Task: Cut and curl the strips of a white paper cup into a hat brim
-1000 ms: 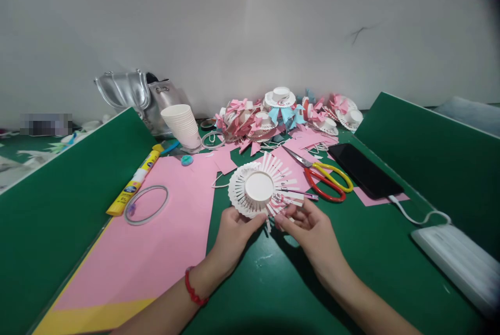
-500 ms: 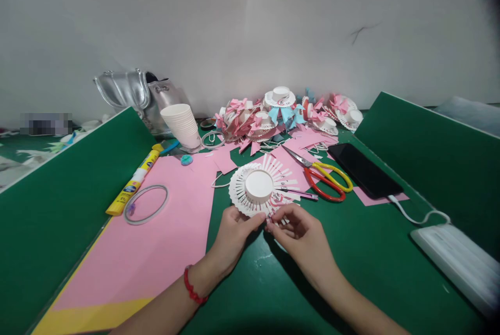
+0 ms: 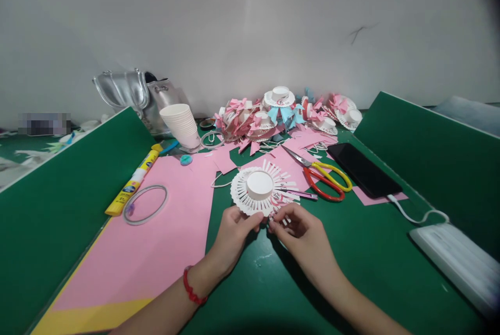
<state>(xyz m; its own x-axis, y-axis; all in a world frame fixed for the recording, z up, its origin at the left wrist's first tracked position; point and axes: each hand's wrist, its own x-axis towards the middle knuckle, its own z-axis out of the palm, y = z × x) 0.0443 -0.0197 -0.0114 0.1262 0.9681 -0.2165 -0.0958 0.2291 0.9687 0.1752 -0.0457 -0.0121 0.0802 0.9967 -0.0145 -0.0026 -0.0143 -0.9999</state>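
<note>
The cup (image 3: 260, 184), base up, is between both hands over the middle of the counter (image 3: 253, 293). Its sides are cut into strips that fan outward; those on the left meet a scalloped rim, those on the right end loose. The left hand (image 3: 235, 228) grips the near rim, thumb on top and fingers below. The fingers of the right hand (image 3: 302, 224) are pinched together on strips at the near right.

A slim pink tool (image 3: 307, 196) lies just beside the loose strips. Past it are the scissors (image 3: 328, 184), blades toward the far edge, then a black phone (image 3: 361, 171) near the right edge. A white cable (image 3: 414, 218) runs from it to a white block (image 3: 457, 262).

A pink sheet (image 3: 164, 251) covers much of the left side, with yellow paper (image 3: 94, 317) showing along its near end. On the sheet lies a ring (image 3: 136, 223); the glue (image 3: 133, 181) lies along the left edge.

Toward the far left corner, a stack of cups (image 3: 182, 126) leans before a silver bag (image 3: 127, 90). A pile of paper hats (image 3: 269, 111) lines the far edge.
</note>
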